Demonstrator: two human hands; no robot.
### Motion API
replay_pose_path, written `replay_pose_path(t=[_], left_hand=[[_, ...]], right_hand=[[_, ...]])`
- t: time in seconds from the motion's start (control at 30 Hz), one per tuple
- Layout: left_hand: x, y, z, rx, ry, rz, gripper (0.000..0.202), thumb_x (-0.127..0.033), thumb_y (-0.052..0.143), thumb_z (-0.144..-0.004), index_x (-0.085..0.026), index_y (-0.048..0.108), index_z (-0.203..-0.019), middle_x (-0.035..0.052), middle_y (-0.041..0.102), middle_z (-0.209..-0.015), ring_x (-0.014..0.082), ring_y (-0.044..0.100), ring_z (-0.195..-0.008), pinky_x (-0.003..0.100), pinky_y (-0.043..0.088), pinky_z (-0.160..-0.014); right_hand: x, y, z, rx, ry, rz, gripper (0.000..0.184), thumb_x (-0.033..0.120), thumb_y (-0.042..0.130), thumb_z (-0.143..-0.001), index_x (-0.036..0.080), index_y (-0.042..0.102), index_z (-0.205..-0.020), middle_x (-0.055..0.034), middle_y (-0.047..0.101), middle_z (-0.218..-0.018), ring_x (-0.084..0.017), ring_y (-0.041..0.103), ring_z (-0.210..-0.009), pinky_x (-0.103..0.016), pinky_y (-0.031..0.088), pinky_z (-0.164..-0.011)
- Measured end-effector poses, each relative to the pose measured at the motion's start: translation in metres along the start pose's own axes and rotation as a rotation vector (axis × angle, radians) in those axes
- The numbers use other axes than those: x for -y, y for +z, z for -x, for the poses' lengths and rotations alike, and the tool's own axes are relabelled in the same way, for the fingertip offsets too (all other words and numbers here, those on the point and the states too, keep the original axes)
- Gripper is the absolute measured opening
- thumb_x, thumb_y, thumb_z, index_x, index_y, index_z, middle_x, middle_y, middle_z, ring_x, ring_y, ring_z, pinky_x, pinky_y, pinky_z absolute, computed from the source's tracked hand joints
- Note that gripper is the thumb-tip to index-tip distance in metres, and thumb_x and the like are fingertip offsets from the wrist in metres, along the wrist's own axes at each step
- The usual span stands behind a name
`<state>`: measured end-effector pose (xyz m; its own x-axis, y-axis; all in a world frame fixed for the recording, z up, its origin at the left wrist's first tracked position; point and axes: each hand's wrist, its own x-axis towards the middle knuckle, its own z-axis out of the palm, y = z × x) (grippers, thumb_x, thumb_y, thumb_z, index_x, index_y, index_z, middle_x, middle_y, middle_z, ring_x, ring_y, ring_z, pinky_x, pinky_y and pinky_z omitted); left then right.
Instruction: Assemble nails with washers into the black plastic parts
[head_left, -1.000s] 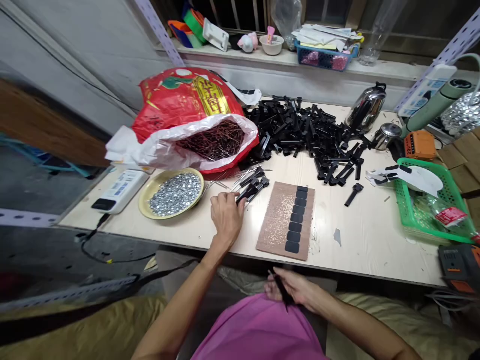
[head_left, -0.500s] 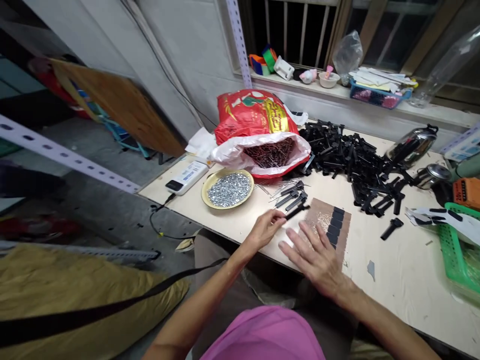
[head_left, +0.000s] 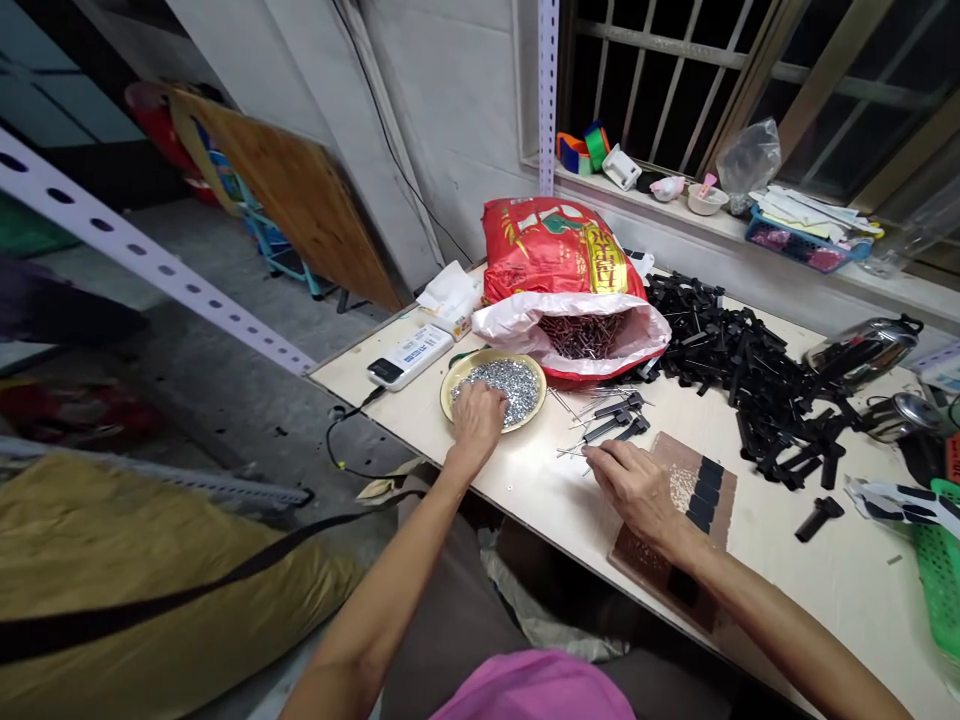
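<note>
My left hand (head_left: 478,425) reaches into a yellow bowl (head_left: 448,392), fingers bent together among small silvery metal pieces (head_left: 517,385); whether they grip any is hidden. My right hand (head_left: 641,492) is closed in a pinch beside loose thin metal pins (head_left: 562,405), with what looks like a pin at its fingertips. Just beyond it lie a few black plastic parts (head_left: 611,425) with pins about them. Under the right wrist is a brown board (head_left: 727,500) bearing a row of black pads (head_left: 705,495) and a pale speckled patch.
An open red bag (head_left: 555,250) of dark screw-like pieces stands behind the bowl. A large heap of black plastic parts (head_left: 727,350) lies to its right. A white power bank (head_left: 411,357) with a cable sits at the left edge; a green basket (head_left: 937,580) is at right.
My left hand has let go of the black plastic part and moved left into the bowl. My right hand has gone from spread fingers to a pinch by the pins. The view has shifted.
</note>
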<state>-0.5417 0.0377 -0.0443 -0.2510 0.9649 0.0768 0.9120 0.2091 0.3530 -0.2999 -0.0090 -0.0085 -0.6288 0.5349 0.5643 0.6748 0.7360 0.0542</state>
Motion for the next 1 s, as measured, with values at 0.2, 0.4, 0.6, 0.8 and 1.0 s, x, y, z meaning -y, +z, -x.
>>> replay_pose_path(t=[0.2,0.4,0.6,0.8,1.0], left_hand=[[0.006,0.017,-0.005,-0.066,0.108,-0.01,0.023,-0.018,0.046,-0.081,-0.018,0.064,-0.068,0.0147,0.064,-0.082,0.0318,0.056,-0.09,0.041,0.046,-0.074],[0.014,0.02,-0.008,-0.135,0.115,0.192,0.017,-0.018,0.046,-0.076,-0.019,0.058,-0.065,0.0127,0.062,-0.074,0.0296,0.057,-0.086,0.041,0.047,-0.075],[-0.008,0.003,0.004,-0.054,-0.128,0.987,0.02,-0.038,0.059,-0.074,-0.019,0.057,-0.071,0.0031,0.063,-0.068,0.0185,0.059,-0.066,0.034,0.049,-0.067],[-0.039,-0.009,0.021,0.071,-0.242,1.561,0.044,-0.049,0.079,-0.052,-0.015,0.058,-0.071,-0.0005,0.062,-0.061,0.0116,0.059,-0.057,0.029,0.05,-0.064],[-0.056,-0.019,0.029,0.104,-0.239,1.639,0.045,-0.046,0.083,-0.048,-0.014,0.06,-0.069,-0.0013,0.062,-0.059,0.0104,0.059,-0.057,0.028,0.051,-0.065]], right_hand=[[0.002,0.005,-0.015,0.048,0.145,-0.146,0.026,0.023,0.042,-0.097,0.018,0.067,-0.093,-0.0056,0.068,-0.091,-0.01,0.062,-0.074,-0.02,0.044,-0.066],[0.002,0.01,-0.04,0.139,0.358,-0.207,0.026,0.025,0.043,-0.094,0.02,0.068,-0.095,-0.0051,0.063,-0.093,-0.01,0.061,-0.073,-0.018,0.041,-0.056],[0.012,0.019,-0.061,0.218,0.452,-0.244,0.023,0.025,0.047,-0.092,0.023,0.069,-0.098,-0.0031,0.062,-0.094,-0.01,0.058,-0.071,-0.019,0.034,-0.053],[0.018,0.016,-0.063,0.266,0.498,-0.169,0.023,0.026,0.047,-0.092,0.024,0.069,-0.097,-0.0028,0.061,-0.092,-0.01,0.056,-0.066,-0.02,0.028,-0.049],[0.013,0.007,-0.055,0.258,0.508,-0.124,0.023,0.027,0.047,-0.092,0.024,0.069,-0.097,-0.0027,0.06,-0.091,-0.01,0.058,-0.068,-0.02,0.028,-0.048]])
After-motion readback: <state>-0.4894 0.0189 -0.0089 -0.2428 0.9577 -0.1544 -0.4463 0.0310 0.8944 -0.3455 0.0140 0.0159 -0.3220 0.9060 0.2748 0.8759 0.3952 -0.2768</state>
